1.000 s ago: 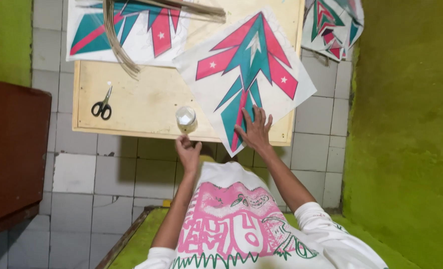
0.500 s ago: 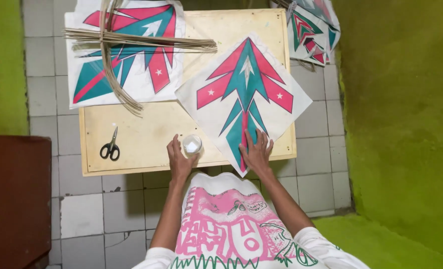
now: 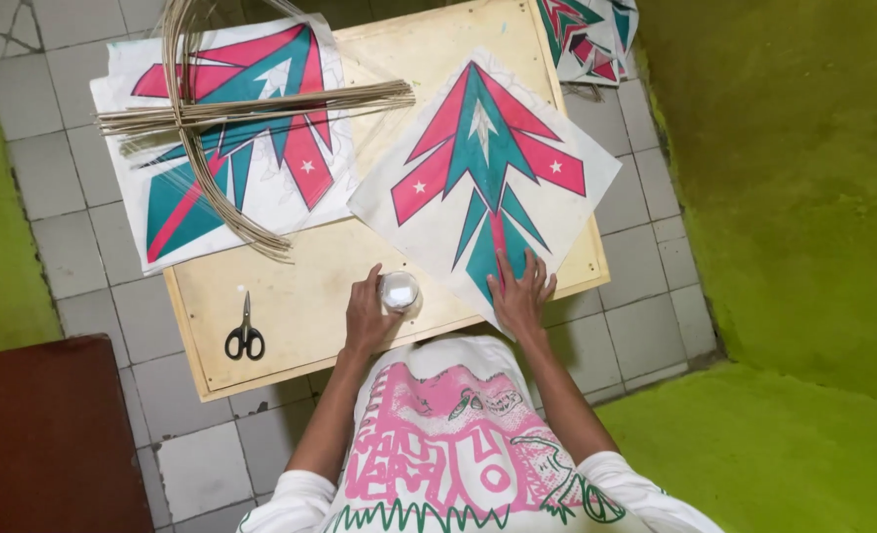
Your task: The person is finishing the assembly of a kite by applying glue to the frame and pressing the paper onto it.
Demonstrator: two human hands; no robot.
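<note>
Left hand (image 3: 367, 318): fingers curled around a small white jar (image 3: 398, 291), which stands on the wooden board (image 3: 300, 296)
Right hand (image 3: 519, 294): spread flat, gripping nothing, pressing the bottom corner of a paper kite sheet (image 3: 483, 173)
Scissors (image 3: 245, 336): on the board, left of the jar
Sticks (image 3: 251, 109): across a second sheet (image 3: 226, 138)

My left hand (image 3: 367, 318) is curled with the fingers wrapped round, arm stretched out. Right hand (image 3: 520, 296) is flat, fingers spread, palm down.
</note>
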